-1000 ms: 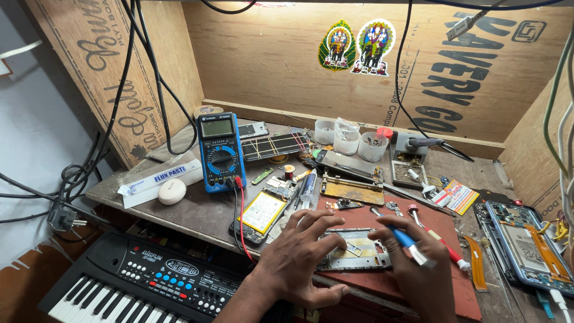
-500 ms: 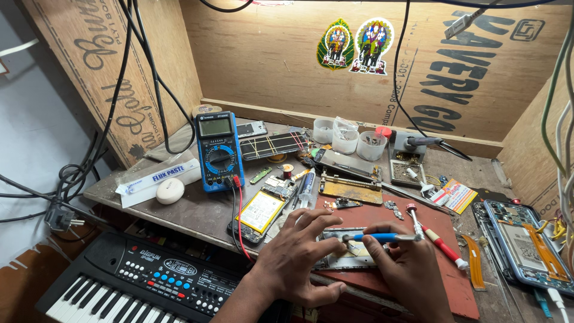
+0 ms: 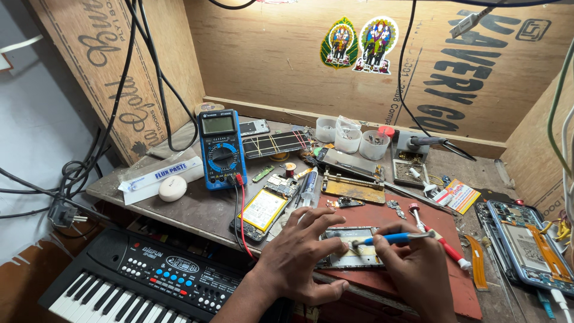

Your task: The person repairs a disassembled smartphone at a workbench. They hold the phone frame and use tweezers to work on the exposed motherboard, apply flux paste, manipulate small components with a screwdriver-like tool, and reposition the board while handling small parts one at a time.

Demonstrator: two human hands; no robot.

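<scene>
Since half second ago, my right hand (image 3: 412, 272) has swung blue-handled screwdriver (image 3: 388, 239) further left, tip now over opened phone (image 3: 353, 248). Phone lies flat on red mat (image 3: 418, 218) near front bench edge. Right hand gripping screwdriver handle, fingers closed around it. My left hand (image 3: 299, 260) spread wide, fingertips pressing phone's left end. Second opened phone with yellow battery (image 3: 263, 209) just left of mat. Blue multimeter (image 3: 221, 149) behind it. Black keyboard (image 3: 149, 281) below bench front.
</scene>
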